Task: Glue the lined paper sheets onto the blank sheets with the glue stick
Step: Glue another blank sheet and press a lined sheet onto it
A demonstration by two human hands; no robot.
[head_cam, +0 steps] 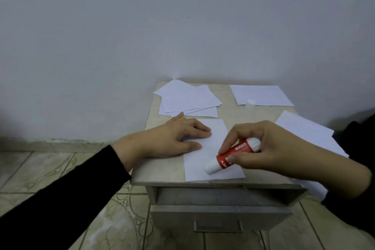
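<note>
A plain pale wall fills the upper view, with patterned floor tiles (113,215) below and a small grey table (162,170) with a drawer (219,216) standing against the wall at about 5 o'clock from the frame's centre. On the near part of the table lies a white sheet (213,170). The left hand (172,140) rests flat on that sheet's 10 o'clock corner, fingers straight and spread, pressing it down; its grip is wide and holds nothing. The right hand (269,146) holds the glue stick (233,155), its grip closed around the red body between thumb and fingers. The stick is tilted, its white end pointing down toward 7 o'clock and touching or just above the sheet; which, I cannot tell. At the table's 11 o'clock corner sits a loose pile of sheets (188,97), fanned and overlapping. At 1 o'clock lies another sheet (261,94), with a small white cap (250,104) standing upright on its near edge. Along the 3 o'clock side more sheets (304,128) lie partly under the right hand and overhang the table edge. Both arms wear black sleeves (60,195).
</note>
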